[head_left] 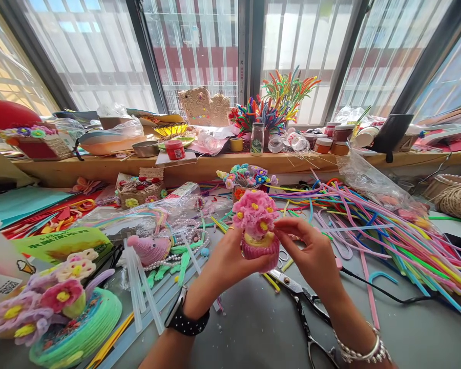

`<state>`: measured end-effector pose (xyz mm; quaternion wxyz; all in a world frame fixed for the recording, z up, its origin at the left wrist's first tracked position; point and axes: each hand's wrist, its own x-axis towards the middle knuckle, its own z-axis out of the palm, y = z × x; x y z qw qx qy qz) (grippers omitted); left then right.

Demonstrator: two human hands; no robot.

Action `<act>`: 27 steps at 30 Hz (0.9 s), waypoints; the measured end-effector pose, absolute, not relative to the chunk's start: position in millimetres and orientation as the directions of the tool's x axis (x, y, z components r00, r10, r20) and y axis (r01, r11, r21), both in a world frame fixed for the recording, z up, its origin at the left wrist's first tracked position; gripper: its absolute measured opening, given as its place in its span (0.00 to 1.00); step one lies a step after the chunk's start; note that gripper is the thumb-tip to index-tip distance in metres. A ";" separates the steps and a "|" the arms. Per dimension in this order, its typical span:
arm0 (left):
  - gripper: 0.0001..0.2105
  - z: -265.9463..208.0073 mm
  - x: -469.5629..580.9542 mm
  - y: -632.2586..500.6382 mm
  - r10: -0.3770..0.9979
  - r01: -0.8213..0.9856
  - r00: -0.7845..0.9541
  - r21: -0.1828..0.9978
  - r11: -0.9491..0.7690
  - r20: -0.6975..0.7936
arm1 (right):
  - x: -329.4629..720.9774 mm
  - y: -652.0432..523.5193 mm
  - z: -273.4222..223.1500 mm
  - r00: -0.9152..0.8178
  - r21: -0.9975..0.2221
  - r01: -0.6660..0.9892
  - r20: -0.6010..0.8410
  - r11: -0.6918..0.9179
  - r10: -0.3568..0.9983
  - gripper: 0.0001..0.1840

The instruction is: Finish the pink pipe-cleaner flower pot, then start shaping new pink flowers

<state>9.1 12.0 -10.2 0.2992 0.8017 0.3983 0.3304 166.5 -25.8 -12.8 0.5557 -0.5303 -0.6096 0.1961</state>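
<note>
Partly hiding it, the left hand (228, 259) grasps the pink pot (255, 249); whether the right hand (309, 251) pinches the blooms (254, 211) at their four-o'clock edge, I cannot tell.

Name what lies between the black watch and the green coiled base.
In the head view, translucent sticks, pale strips and yellow strips lie between watch and green base.

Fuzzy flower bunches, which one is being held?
The pink bunch in the ribbed pink pot the left hand grips; neither hand touches the lilac bunch at lower left or the multicoloured bunch behind.
</note>
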 end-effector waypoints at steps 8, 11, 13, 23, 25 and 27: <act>0.20 -11.9 8.2 12.8 0.818 0.413 0.501 0.753 -0.512 0.282 | 167.8 -24.5 -18.0 0.188 -0.763 0.521 0.541 0.383 0.820 0.06; 0.20 -12.1 8.0 13.0 0.812 0.402 0.515 0.760 -0.511 0.274 | 168.5 -23.9 -17.9 0.174 -0.737 0.520 0.586 0.431 0.791 0.06; 0.19 -11.1 8.0 13.2 0.808 0.399 0.518 0.756 -0.519 0.281 | 169.0 -23.5 -17.3 0.160 -0.720 0.525 0.607 0.454 0.778 0.06; 0.23 -6.9 7.4 11.2 0.764 0.334 0.573 0.766 -0.549 0.297 | 168.8 -23.2 -18.8 0.232 -0.814 0.424 0.522 0.398 0.821 0.05; 0.24 -7.0 6.0 11.4 0.754 0.322 0.596 0.777 -0.540 0.277 | 168.7 -23.0 -20.0 0.272 -0.859 0.341 0.478 0.380 0.835 0.07; 0.25 -7.0 4.2 12.1 0.749 0.307 0.610 0.794 -0.524 0.258 | 169.0 -22.8 -20.4 0.290 -0.880 0.280 0.458 0.383 0.840 0.08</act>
